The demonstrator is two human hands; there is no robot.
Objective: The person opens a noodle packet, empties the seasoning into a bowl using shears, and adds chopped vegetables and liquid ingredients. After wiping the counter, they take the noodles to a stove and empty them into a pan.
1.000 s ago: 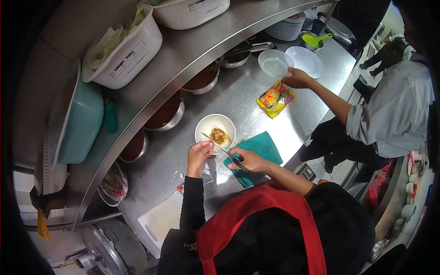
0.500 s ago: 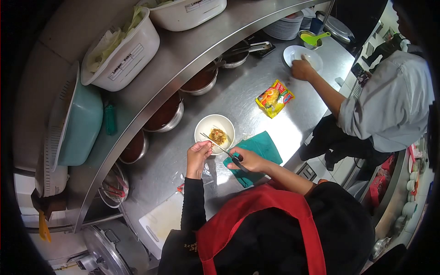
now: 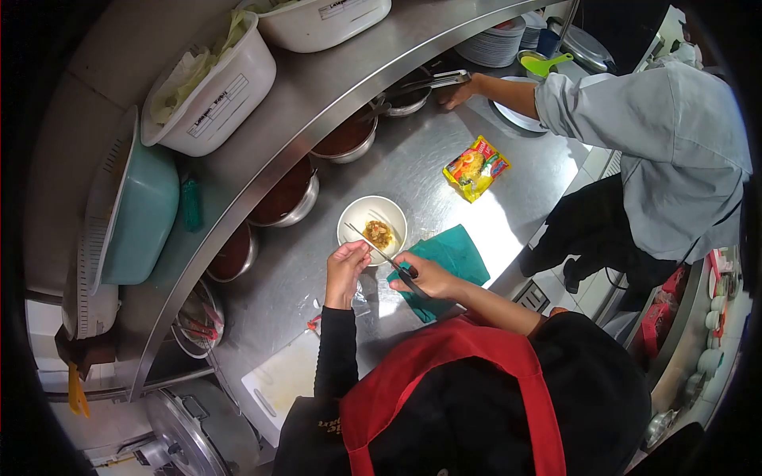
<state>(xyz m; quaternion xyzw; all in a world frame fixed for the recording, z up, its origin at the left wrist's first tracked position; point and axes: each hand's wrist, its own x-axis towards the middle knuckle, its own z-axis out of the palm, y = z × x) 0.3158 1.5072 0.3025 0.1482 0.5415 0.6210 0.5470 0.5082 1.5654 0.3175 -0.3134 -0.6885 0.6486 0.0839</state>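
My right hand [image 3: 426, 275] grips dark-handled scissors [image 3: 410, 280], with the blades pointing up and left over the near edge of a white bowl [image 3: 390, 208]. Chopped food [image 3: 379, 233], brown and orange, lies in the bowl. Close beside the blades, my left hand [image 3: 346, 268] is closed in a pinch; whatever its fingers hold is too small to make out. A folded green cloth [image 3: 456, 255] lies on the steel counter under and beyond my right hand.
A yellow noodle packet [image 3: 476, 169] lies beyond the bowl. Metal bowls of red sauce [image 3: 290, 190] line the shelf side. A white cutting board [image 3: 282, 377] sits at lower left. A co-worker's arm [image 3: 508, 97] reaches across the counter over a white plate [image 3: 516, 117].
The co-worker's hand has left the white plate and moved left to the tongs and sauce bowl by the shelf. My hands and the scissors stay nearly in place.
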